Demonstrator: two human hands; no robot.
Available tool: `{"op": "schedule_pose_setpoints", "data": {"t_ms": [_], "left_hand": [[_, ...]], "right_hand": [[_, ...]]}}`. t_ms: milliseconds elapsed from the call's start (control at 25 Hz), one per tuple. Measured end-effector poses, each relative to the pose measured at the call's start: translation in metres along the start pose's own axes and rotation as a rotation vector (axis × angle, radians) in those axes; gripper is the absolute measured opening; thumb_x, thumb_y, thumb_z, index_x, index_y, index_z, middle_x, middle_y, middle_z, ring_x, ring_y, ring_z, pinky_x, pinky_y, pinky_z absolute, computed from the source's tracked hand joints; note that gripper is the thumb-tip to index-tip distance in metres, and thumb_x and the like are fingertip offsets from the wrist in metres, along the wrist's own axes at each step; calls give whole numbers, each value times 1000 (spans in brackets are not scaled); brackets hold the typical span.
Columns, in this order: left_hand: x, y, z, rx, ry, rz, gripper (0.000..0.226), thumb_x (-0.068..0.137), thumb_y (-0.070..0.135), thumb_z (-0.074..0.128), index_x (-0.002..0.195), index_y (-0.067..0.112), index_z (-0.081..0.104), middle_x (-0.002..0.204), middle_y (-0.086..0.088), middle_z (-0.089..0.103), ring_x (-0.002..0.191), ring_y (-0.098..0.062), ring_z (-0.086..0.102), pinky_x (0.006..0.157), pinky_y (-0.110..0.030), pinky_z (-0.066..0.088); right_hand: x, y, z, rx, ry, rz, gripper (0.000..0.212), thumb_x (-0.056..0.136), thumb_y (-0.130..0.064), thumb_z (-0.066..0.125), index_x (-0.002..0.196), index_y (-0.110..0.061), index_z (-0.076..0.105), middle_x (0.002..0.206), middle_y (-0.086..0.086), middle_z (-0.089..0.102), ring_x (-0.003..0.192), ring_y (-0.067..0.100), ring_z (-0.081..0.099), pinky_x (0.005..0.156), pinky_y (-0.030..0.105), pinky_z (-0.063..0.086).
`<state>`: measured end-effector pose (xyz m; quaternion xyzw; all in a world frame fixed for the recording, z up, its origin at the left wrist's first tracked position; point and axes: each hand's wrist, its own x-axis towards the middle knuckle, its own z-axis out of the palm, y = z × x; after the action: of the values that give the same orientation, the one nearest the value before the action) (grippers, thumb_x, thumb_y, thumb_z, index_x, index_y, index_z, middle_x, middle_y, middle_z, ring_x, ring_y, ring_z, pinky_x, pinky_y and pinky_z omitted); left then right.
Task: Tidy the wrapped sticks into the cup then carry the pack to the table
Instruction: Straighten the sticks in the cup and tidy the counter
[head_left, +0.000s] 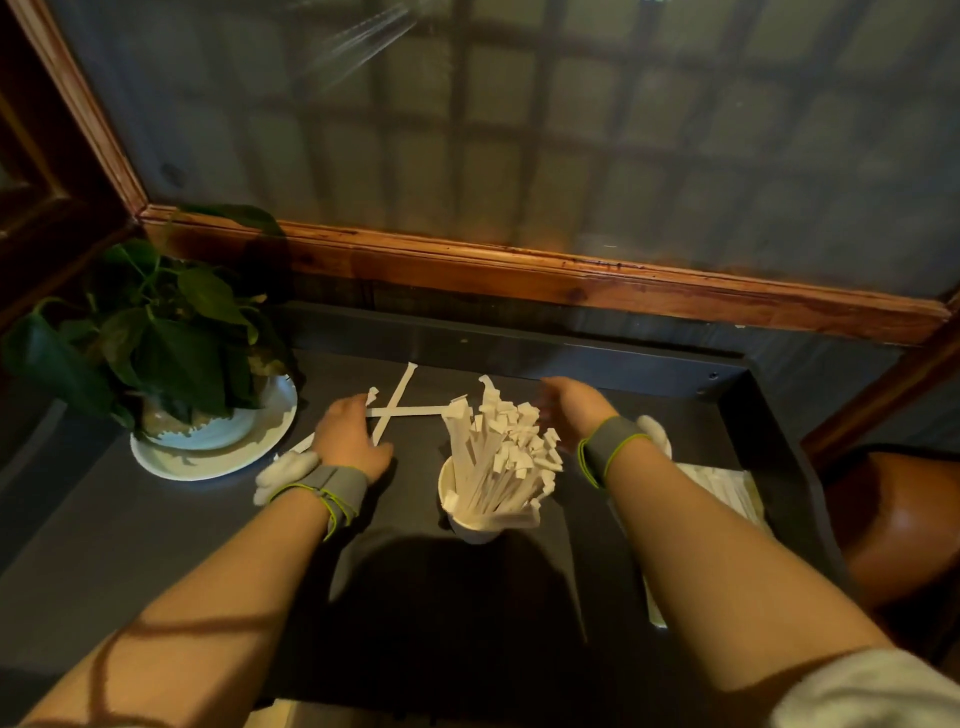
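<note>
A white paper cup (448, 492) stands in the middle of the dark counter, packed with several paper-wrapped sticks (501, 457) fanning up to the right. Loose wrapped sticks (396, 402) lie crossed on the counter behind and left of the cup. My left hand (349, 434) rests palm down on those loose sticks, fingers curled over them. My right hand (569, 405) hovers behind and right of the cup, fingers apart, holding nothing. A flat pack of wrapped sticks (727, 491) lies at the right, mostly hidden under my right forearm.
A potted plant (156, 332) on a white saucer (218, 457) stands at the left. A raised dark rim (519, 345) borders the counter at the back and right, under a wooden-framed window. A brown rounded seat (904, 525) sits at the far right.
</note>
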<state>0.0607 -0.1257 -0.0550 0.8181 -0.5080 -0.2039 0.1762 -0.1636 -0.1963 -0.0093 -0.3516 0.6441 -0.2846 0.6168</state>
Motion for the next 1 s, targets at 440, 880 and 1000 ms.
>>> {"op": "schedule_pose_setpoints", "data": {"t_ms": [440, 880, 1000], "left_hand": [[39, 6, 22, 339, 53, -81, 49, 89, 37, 53, 132, 14, 47, 133, -15, 49, 121, -37, 45, 96, -40, 44], [66, 59, 28, -49, -264, -247, 33, 89, 34, 57, 97, 6, 72, 114, -15, 70, 109, -32, 63, 94, -34, 49], [73, 62, 32, -119, -346, -268, 47, 87, 41, 56, 107, 1, 70, 113, -19, 69, 108, -34, 63, 91, -35, 48]], "right_hand": [[46, 7, 23, 17, -100, 73, 29, 96, -21, 43, 72, -8, 53, 53, 7, 51, 37, 15, 47, 38, 18, 37], [57, 0, 43, 247, -253, 177, 15, 98, -23, 41, 100, -10, 47, 73, 18, 67, 70, 31, 62, 94, 50, 45], [60, 3, 48, 250, -317, 192, 29, 96, -27, 43, 121, -12, 42, 87, 19, 64, 77, 31, 61, 96, 50, 44]]}}
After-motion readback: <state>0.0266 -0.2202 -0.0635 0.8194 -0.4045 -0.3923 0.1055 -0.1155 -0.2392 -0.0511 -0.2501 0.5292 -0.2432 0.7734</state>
